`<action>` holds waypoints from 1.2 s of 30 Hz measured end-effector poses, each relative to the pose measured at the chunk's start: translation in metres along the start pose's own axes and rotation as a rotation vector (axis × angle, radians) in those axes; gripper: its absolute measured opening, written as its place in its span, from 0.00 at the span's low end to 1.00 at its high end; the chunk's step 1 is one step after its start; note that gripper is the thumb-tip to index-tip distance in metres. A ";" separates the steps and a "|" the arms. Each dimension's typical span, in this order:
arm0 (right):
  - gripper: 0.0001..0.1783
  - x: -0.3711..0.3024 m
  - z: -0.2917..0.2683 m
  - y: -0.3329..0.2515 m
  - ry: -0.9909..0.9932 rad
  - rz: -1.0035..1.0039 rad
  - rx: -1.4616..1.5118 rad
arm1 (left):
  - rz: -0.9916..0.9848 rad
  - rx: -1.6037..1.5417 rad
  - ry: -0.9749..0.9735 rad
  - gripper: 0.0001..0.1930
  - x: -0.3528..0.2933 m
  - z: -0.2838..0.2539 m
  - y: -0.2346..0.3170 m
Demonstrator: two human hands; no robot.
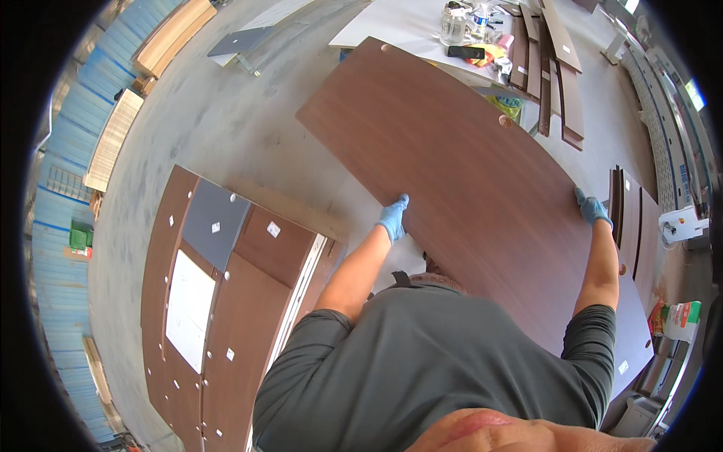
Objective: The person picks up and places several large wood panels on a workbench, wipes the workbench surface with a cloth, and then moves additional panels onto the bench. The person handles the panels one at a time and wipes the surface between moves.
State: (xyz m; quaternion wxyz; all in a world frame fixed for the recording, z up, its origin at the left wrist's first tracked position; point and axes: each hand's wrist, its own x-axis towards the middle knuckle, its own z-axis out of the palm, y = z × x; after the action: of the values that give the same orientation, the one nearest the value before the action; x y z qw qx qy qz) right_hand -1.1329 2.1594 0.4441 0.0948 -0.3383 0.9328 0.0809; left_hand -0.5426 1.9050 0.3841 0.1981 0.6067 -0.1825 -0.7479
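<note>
A long dark-brown wooden panel (459, 173) stretches across the view from the far middle to the near right. Small round holes run along its right edge. My left hand (393, 217), in a blue glove, grips the panel's left edge with the thumb on top and the other fingers partly hidden beneath. On the opposite edge my right hand (594, 208), also gloved in blue, is closed round the board, its fingertips out of sight. The panel's far end reaches close to a white-topped worktable (369, 26); whether they touch I cannot tell.
Labelled brown panels (252, 301) lie stacked at the left, with a grey board (215, 222) and a white sheet (190, 309) on top. The worktable carries bottles, a black phone (466, 53) and narrow brown boards (544, 71). Long machinery (663, 113) lines the right side.
</note>
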 end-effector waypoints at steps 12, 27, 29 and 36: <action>0.55 0.191 -0.048 -0.176 -0.172 0.062 0.135 | -0.002 0.187 0.017 0.33 0.164 0.043 0.237; 0.56 0.229 -0.097 -0.458 -0.234 0.401 0.266 | -0.102 0.120 -0.129 0.26 0.349 -0.009 0.528; 0.56 0.234 -0.101 -0.478 -0.254 0.451 0.286 | -0.120 0.121 -0.159 0.26 0.369 -0.008 0.557; 0.52 0.278 -0.106 -0.544 -0.214 0.559 0.295 | -0.112 0.186 -0.202 0.26 0.451 0.025 0.641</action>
State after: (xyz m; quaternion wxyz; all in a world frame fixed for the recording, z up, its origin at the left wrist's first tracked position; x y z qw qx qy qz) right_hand -1.0038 1.5531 0.4352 0.2141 -0.0416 0.9759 0.0030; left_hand -0.6022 1.1246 0.3416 0.0796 0.5532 -0.2361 -0.7949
